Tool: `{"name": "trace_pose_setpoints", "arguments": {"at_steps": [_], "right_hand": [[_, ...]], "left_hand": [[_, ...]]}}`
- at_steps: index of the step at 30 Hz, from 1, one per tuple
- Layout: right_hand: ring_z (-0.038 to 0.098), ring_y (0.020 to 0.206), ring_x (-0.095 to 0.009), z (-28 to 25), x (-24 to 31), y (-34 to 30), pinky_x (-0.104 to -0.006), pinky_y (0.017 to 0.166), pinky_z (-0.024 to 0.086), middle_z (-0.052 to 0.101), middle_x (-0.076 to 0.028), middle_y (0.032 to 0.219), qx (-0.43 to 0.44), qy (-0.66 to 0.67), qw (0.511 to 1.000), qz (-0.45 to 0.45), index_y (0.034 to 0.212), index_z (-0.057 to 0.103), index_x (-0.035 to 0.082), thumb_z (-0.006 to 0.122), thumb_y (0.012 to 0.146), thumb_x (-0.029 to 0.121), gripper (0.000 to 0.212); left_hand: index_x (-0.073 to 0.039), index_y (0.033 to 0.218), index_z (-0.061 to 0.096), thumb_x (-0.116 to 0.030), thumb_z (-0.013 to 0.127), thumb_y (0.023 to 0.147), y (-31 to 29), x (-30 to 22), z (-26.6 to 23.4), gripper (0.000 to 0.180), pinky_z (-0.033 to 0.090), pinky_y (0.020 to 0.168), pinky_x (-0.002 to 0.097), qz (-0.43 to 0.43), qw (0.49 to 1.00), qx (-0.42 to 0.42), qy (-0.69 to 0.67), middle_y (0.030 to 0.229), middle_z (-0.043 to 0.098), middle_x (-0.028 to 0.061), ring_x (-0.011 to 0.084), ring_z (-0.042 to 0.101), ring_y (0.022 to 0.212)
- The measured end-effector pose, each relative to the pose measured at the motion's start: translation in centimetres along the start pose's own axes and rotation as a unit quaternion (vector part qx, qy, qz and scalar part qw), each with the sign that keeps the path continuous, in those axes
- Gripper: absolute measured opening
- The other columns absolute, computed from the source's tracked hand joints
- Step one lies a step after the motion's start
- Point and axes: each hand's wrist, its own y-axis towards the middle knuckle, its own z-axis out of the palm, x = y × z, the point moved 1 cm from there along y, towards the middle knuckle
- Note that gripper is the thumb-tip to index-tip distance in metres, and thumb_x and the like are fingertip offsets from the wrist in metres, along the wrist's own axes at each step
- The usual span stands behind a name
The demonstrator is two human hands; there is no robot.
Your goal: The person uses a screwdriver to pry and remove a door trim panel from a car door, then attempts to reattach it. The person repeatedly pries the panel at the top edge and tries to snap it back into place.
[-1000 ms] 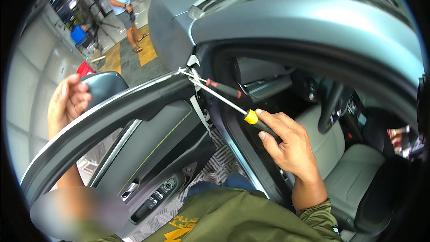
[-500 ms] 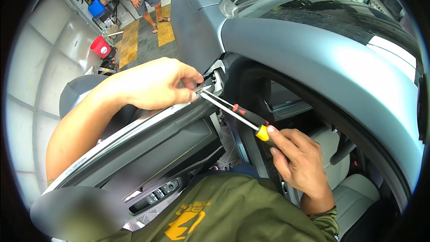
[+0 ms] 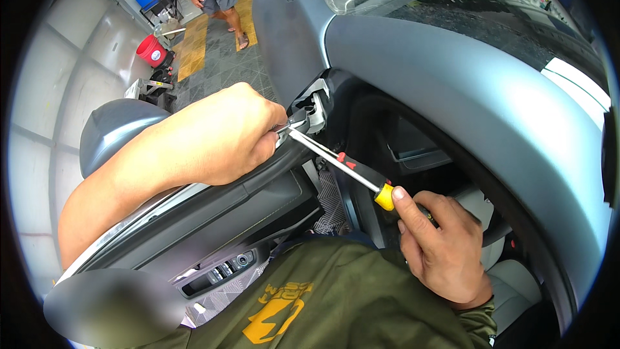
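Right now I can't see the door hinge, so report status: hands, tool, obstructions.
Left hand pinching at hinge gap. Right hand gripping screwdriver, tip at hinge. Nothing blocking.

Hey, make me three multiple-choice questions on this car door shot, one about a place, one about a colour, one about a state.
1. Where does the tip of the long steel-shafted screwdriver point?
A. At the window switches
B. At the front top corner of the open grey car door
C. At the seat

2. What colour is the round plastic bucket on the floor?
A. Red
B. Green
C. White

3. How is the right hand placed?
A. Open, flat on the seat
B. Closed around the screwdriver's handle
C. Resting on the dark side mirror

Answers: 1 B, the shaft ends at the corner beside the left hand. 2 A, it shows red next to the yellow floor strip. 3 B, its fingers wrap the handle below the yellow collar.
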Motion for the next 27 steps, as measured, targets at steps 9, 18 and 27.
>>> {"name": "trace_pose_setpoints", "arguments": {"at_steps": [9,18,27], "right_hand": [[0.054,0.065,-0.021,6.3,-0.8,-2.1,-0.0320,0.052,0.046,0.060,-0.015,0.102,-0.098,0.050,0.993,-0.032,0.134,0.058,0.002,0.073,0.071,0.002,0.065],[0.057,0.065,-0.022,9.6,-0.5,-2.2,-0.0319,0.052,0.047,0.061,-0.015,0.099,-0.162,0.091,0.982,-0.023,0.130,0.060,0.000,0.074,0.074,0.001,0.058],[0.061,0.070,-0.024,2.7,-0.5,0.2,-0.0345,0.058,0.051,0.062,-0.012,0.096,-0.068,0.094,0.993,0.010,0.129,0.063,0.003,0.075,0.075,0.004,0.055]], "left_hand": [[0.009,0.106,0.066,0.000,0.058,0.080,0.2,-0.1,0.2,0.029,0.053,0.078,0.0451,0.004,1.000,-0.007,-0.006,0.087,0.067,0.0261,0.0423,0.066,0.085],[0.008,0.103,0.066,-0.001,0.059,0.081,0.0,-0.2,0.6,0.025,0.053,0.070,0.0424,0.006,0.999,-0.041,-0.022,0.077,0.066,0.0238,0.0392,0.066,0.074],[0.006,0.100,0.068,-0.012,0.060,0.089,0.7,0.1,0.2,0.022,0.052,0.071,0.0421,-0.050,0.998,-0.019,-0.030,0.076,0.068,0.0223,0.0355,0.067,0.072]]}}
